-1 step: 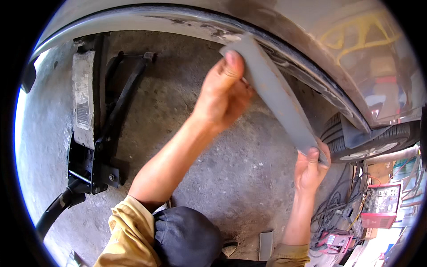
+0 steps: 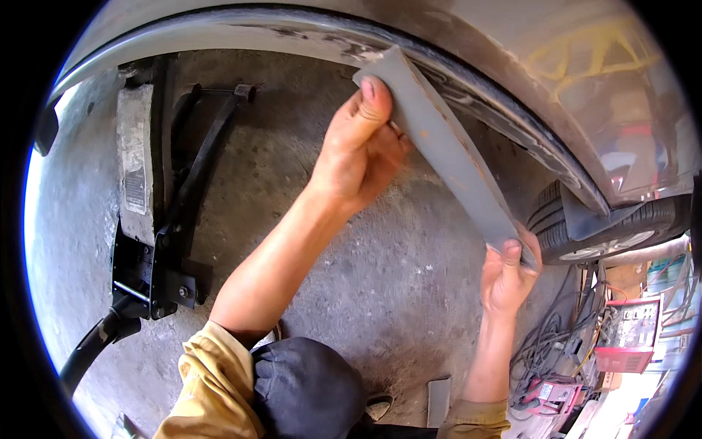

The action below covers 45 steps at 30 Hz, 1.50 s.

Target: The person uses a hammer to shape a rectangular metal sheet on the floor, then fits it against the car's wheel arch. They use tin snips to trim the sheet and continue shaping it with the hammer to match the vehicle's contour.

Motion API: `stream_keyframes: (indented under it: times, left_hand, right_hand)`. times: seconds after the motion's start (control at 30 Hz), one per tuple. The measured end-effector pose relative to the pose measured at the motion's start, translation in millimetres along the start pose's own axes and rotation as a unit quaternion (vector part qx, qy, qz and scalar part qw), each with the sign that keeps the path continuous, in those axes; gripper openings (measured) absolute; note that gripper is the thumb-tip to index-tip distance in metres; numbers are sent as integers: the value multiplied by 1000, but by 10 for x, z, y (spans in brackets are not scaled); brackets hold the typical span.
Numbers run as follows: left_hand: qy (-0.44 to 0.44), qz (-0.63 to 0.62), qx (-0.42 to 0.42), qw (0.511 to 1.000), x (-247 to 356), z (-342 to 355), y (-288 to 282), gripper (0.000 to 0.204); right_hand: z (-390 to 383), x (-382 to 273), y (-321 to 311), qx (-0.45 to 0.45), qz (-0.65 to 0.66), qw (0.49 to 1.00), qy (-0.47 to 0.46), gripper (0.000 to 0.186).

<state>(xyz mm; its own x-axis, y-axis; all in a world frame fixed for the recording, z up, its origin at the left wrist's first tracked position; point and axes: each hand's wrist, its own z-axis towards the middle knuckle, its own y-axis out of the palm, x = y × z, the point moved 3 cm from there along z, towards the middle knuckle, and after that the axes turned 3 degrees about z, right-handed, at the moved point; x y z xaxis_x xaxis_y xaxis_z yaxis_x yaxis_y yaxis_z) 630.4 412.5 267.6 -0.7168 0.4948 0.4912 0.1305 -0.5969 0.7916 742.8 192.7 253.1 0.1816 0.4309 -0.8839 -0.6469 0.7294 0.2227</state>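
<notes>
A long, narrow grey metal strip point(image 2: 450, 157) with rusty specks slants between my hands, just below the lower edge of a car's body. My left hand point(image 2: 355, 150) grips its upper end, the thumb lying on its face and the other fingers partly behind it. At the lower end, my right hand point(image 2: 508, 282) closes around the strip with the thumb in front. The strip's upper end overlaps the car's sill point(image 2: 314, 42) in view, where paint is worn to bare, dark patches. Whether it touches the sill I cannot tell.
A floor jack point(image 2: 139, 183) with black arms stands on the concrete at the left. The car's wheel point(image 2: 607, 234) is at the right. Beyond it are a red machine point(image 2: 625, 336) and tangled cables point(image 2: 545, 336). A grey flat piece point(image 2: 439, 402) lies near my right sleeve.
The strip's upper end and my left hand have shifted slightly left and up. My right hand has barely moved, and both hands keep their grip.
</notes>
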Motion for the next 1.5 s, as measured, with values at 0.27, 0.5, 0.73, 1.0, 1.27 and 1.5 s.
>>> stream_keyframes:
  times: [0.27, 0.5, 0.73, 1.0, 1.27, 1.5]
  left_hand:
    - [3, 11, 13, 1000, -20, -9, -37, 68]
    - [4, 3, 22, 1000, -2, -44, -9, 59]
    - [-1, 8, 51, 999, -58, -28, 12, 60]
    - [-13, 17, 14, 1000, -49, -40, -103, 63]
    - [-37, 24, 29, 999, -66, -77, -116, 66]
    - [-45, 21, 42, 998, -145, -106, -73, 54]
  right_hand:
    - [-20, 5, -11, 11, 10, 1000, 20, 33]
    - [-55, -27, 28, 13, 13, 1000, 17, 34]
    - [-35, -88, 12, 14, 19, 1000, 3, 32]
    - [-79, -13, 25, 21, 3, 1000, 8, 35]
    - [-116, 24, -6, 47, 27, 998, 40, 38]
    - [-72, -31, -13, 15, 12, 1000, 17, 37]
